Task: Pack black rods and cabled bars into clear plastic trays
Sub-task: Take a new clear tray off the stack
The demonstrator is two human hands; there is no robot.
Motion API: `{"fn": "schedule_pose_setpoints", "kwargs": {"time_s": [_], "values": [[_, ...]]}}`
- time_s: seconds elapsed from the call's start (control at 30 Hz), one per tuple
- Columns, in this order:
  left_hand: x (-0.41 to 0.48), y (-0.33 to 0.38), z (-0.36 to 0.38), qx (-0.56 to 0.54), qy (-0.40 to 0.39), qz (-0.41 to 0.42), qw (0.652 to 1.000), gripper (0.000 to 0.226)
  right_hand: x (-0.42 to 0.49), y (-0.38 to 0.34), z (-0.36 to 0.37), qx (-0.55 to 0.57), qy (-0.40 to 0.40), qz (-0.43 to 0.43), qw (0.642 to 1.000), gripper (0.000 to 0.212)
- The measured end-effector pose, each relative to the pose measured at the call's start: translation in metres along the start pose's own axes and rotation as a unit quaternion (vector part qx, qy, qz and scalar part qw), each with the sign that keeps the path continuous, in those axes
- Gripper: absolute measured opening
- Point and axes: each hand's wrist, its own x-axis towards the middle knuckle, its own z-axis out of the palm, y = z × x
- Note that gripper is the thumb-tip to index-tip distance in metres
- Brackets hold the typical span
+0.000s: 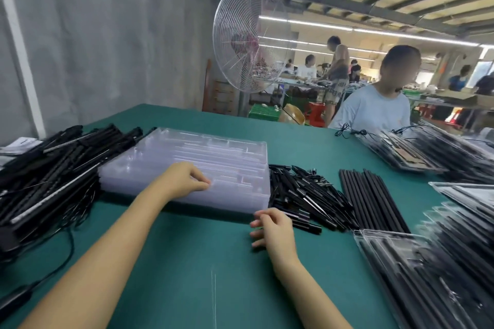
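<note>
On the green table (203,270) a stack of clear trays (213,152) lies in the middle, its layers too see-through to count. The left hand (184,177) rests on the near edge of the stack, its grip pinching the rim of the top tray between thumb and fingertips. The right hand (272,227) hovers just beside the stack's near right corner, fingers loosely bent and apart, nothing seen in its grip; its fingertips are blurred. A tangled pile of cabled bars (53,168) sits touching the left side of the stack and is cut off by the frame edge. A heap of short black pieces (302,195) lies against the right side, with a row of black rods (371,200) just beyond. Filled trays (417,275) at the lower right are smeared and cut off.
</note>
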Motion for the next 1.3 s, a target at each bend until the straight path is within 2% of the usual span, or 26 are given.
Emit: {"fn": "schedule_pose_setpoints", "kwargs": {"time_s": [0.07, 0.13, 0.23, 0.4, 0.57, 0.93, 1.07, 1.3], "values": [[0.002, 0.002, -0.002, 0.013, -0.006, -0.009, 1.000, 0.006, 0.002, 0.002, 0.005, -0.166, 0.045, -0.131, 0.976, 0.029], [0.004, 0.005, -0.004, 0.025, -0.013, -0.022, 0.999, 0.008, 0.003, 0.005, 0.011, -0.262, 0.044, -0.214, 0.940, 0.035], [0.006, 0.009, -0.010, 0.034, -0.040, -0.042, 0.998, 0.012, 0.004, 0.008, 0.024, -0.335, 0.096, -0.298, 0.889, 0.040], [0.012, 0.014, -0.018, 0.057, -0.088, -0.059, 0.993, 0.016, 0.005, 0.010, 0.026, -0.376, 0.126, -0.358, 0.845, 0.046], [0.017, 0.018, -0.021, 0.073, -0.115, -0.065, 0.989, 0.018, 0.003, 0.012, 0.026, -0.392, 0.148, -0.382, 0.824, 0.048], [0.015, 0.014, -0.015, 0.072, -0.072, -0.049, 0.994, 0.013, 0.002, 0.012, 0.025, -0.395, 0.152, -0.379, 0.823, 0.044], [0.016, 0.017, -0.014, 0.078, -0.071, -0.045, 0.993, 0.014, 0.001, 0.011, 0.026, -0.437, 0.167, -0.375, 0.801, 0.049], [0.015, 0.020, -0.012, 0.086, -0.047, -0.038, 0.994, 0.012, -0.001, 0.010, 0.027, -0.461, 0.172, -0.364, 0.791, 0.053]]}}
